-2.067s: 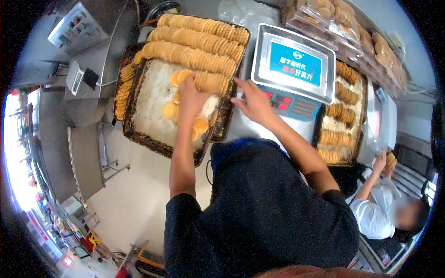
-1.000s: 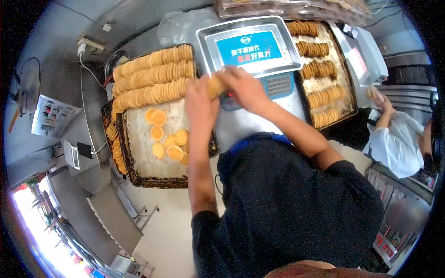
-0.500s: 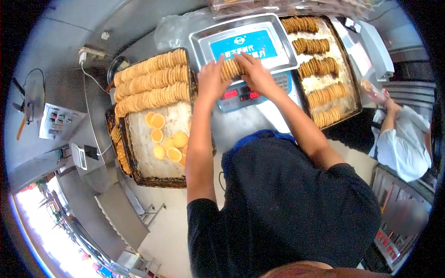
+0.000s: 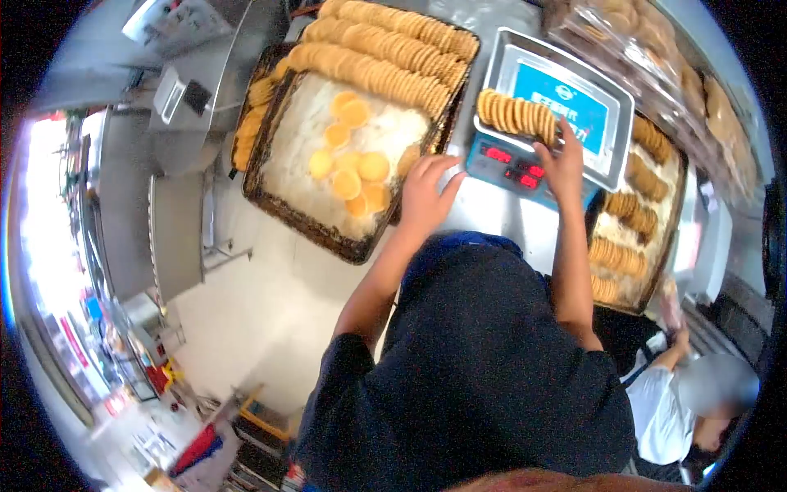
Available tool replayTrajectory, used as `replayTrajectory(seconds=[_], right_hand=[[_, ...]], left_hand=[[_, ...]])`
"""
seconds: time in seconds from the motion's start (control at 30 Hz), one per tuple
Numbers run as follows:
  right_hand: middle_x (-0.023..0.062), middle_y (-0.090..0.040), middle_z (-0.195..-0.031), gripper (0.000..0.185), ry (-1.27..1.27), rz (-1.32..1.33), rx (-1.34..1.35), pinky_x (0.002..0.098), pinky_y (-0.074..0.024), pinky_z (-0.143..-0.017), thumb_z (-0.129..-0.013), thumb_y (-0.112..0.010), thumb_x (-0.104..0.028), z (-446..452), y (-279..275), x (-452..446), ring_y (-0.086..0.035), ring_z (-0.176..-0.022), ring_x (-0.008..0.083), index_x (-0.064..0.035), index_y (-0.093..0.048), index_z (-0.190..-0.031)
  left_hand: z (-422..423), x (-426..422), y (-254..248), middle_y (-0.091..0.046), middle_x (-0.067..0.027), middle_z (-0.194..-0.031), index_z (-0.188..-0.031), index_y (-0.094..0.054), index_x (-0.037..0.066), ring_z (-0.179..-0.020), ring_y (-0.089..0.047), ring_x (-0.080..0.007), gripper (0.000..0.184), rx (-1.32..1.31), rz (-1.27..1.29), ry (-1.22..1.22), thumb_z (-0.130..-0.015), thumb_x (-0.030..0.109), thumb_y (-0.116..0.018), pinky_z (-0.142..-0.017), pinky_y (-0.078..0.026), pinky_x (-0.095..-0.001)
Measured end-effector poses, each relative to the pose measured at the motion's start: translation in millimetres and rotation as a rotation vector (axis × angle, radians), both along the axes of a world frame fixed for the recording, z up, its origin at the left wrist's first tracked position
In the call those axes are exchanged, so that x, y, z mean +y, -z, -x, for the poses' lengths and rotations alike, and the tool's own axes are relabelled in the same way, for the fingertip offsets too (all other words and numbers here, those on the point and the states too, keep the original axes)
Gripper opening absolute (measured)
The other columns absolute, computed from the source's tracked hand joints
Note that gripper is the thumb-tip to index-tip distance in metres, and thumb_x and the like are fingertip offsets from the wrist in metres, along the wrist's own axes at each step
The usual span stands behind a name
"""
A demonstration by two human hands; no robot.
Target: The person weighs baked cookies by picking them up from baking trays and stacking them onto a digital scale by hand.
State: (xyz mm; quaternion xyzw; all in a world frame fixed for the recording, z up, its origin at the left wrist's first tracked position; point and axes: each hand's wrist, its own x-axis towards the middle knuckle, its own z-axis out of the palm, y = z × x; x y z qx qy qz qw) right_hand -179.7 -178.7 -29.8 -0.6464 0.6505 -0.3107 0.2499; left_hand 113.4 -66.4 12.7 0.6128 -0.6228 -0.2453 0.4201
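Observation:
A row of round biscuits (image 4: 516, 113) lies along the near edge of the metal scale pan (image 4: 608, 174). My right hand (image 4: 564, 160) is at the right end of that row, thumb and fingers apart. My left hand (image 4: 429, 193) is over the right edge of the baking tray (image 4: 283, 201), fingers spread, near a biscuit at that edge. Several loose biscuits (image 4: 348, 182) lie on the tray's lower part, and long packed rows of biscuits (image 4: 369, 74) fill its upper part. Red digits glow on the scale's display (image 4: 512, 164).
Right of the scale, another tray (image 4: 653, 283) holds shorter biscuit rows. Bagged biscuits (image 4: 627, 49) are piled behind it. A co-worker in white (image 4: 660, 414) is at the lower right, a bag in hand. A white device (image 4: 170, 95) sits at the upper left.
The biscuits that were between both hands now rest on the scale pan. My left hand has moved away from them to the baking tray's edge. The head view has turned.

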Motion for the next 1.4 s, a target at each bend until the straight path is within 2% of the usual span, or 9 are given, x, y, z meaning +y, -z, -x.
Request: replayTrajectory(seconds=[0.17, 0.23, 0.37, 0.63, 0.87, 0.93, 1.0, 1.1, 1.4], right_hand=[[0.0269, -0.067, -0.134, 0.078, -0.011, 0.131, 0.091, 0.0488, -0.0495, -0.107, -0.087, -0.089, -0.024, 1, 1, 4, -0.063, -0.123, 0.0434, 0.0011, -0.055, -0.152], [0.027, -0.067, -0.134, 0.077, -0.019, 0.131, 0.107, 0.049, -0.0491, -0.107, -0.087, -0.088, -0.024, 1, 3, 2, -0.062, -0.124, 0.0433, 0.001, -0.055, -0.152], [0.0266, -0.067, -0.136, 0.077, -0.016, 0.1, 0.11, 0.0482, -0.0509, -0.106, -0.088, -0.088, -0.025, -1, -2, 3, -0.064, -0.124, 0.0415, 0.0011, -0.055, -0.152], [0.0244, -0.067, -0.138, 0.073, 0.051, 0.07, 0.08, 0.0439, -0.0558, -0.099, -0.09, -0.086, -0.022, 0, -2, 14, -0.067, -0.121, 0.0372, 0.0002, -0.055, -0.152], [0.0241, -0.064, -0.145, 0.067, 0.121, 0.104, 0.14, 0.044, -0.0551, -0.102, -0.095, -0.082, -0.023, 1, -14, 26, -0.064, -0.13, 0.037, -0.0022, -0.056, -0.153], [0.0236, -0.063, -0.146, 0.065, 0.145, 0.095, 0.103, 0.0441, -0.0547, -0.105, -0.096, -0.08, -0.023, 2, -18, 29, -0.063, -0.132, 0.0357, -0.0028, -0.057, -0.152], [0.0231, -0.063, -0.146, 0.063, 0.164, 0.105, 0.065, 0.0442, -0.0559, -0.104, -0.096, -0.08, -0.023, 6, -19, 30, -0.064, -0.131, 0.0345, -0.003, -0.058, -0.151], [0.0223, -0.065, -0.144, 0.061, 0.173, 0.137, 0.051, 0.0435, -0.0575, -0.101, -0.097, -0.079, -0.02, 4, -29, 33, -0.066, -0.129, 0.0332, -0.003, -0.058, -0.151], [0.0163, -0.069, -0.141, 0.052, 0.217, 0.154, -0.073, 0.0358, -0.0575, -0.099, -0.101, -0.075, -0.016, 3, -53, 41, -0.068, -0.126, 0.0245, -0.003, -0.06, -0.149]], left_hand=[[-86, 38, 7, -0.069, -0.0184, -0.132, -0.131, -0.072, 0.006, -0.122, -0.063, -0.0348, 0.04, -0.108, -0.293, -0.508, -0.096, 0.022, -0.079, -0.107, -0.049, -0.0424], [-127, 42, 35, -0.061, -0.0233, -0.14, -0.144, -0.063, 0.004, -0.13, -0.055, -0.0388, 0.055, -0.373, -0.175, -0.436, -0.093, 0.02, -0.079, -0.111, -0.046, -0.0487], [-164, 40, 60, -0.058, -0.0269, -0.143, -0.152, -0.055, 0.003, -0.136, -0.051, -0.0414, 0.069, -0.444, -0.28, -0.349, -0.091, 0.021, -0.082, -0.114, -0.044, -0.0499], [-161, 24, 17, -0.065, -0.0255, -0.136, -0.154, -0.05, 0.003, -0.126, -0.06, -0.0442, 0.089, -0.387, -0.591, -0.346, -0.079, 0.023, -0.094, -0.109, -0.05, -0.0488], [-195, 36, 6, -0.078, -0.0197, -0.102, -0.119, -0.073, -0.001, -0.091, -0.074, -0.0351, 0.052, -0.25, -0.549, -0.24, -0.079, 0.025, -0.094, -0.082, -0.056, -0.0435], [-188, 33, -15, -0.077, -0.0153, -0.087, -0.107, -0.076, 0.001, -0.078, -0.072, -0.0315, 0.036, -0.074, -0.437, -0.511, -0.083, 0.024, -0.091, -0.073, -0.054, -0.0413], [-190, 27, 3, -0.074, -0.0126, -0.088, -0.105, -0.076, 0.002, -0.079, -0.07, -0.0301, 0.032, -0.042, -0.233, -0.53, -0.084, 0.022, -0.089, -0.073, -0.054, -0.042], [-181, 12, 16, -0.068, -0.0135, -0.107, -0.107, -0.07, 0.004, -0.106, -0.062, -0.036, 0.027, -0.551, 0.049, -0.401, -0.083, 0.005, -0.082, -0.092, -0.051, -0.0457], [-170, 17, 9, -0.067, -0.0148, -0.11, -0.117, -0.063, 0.004, -0.109, -0.057, -0.0369, 0.045, -0.427, -0.306, -0.067, -0.082, 0.014, -0.088, -0.097, -0.047, -0.0476]])
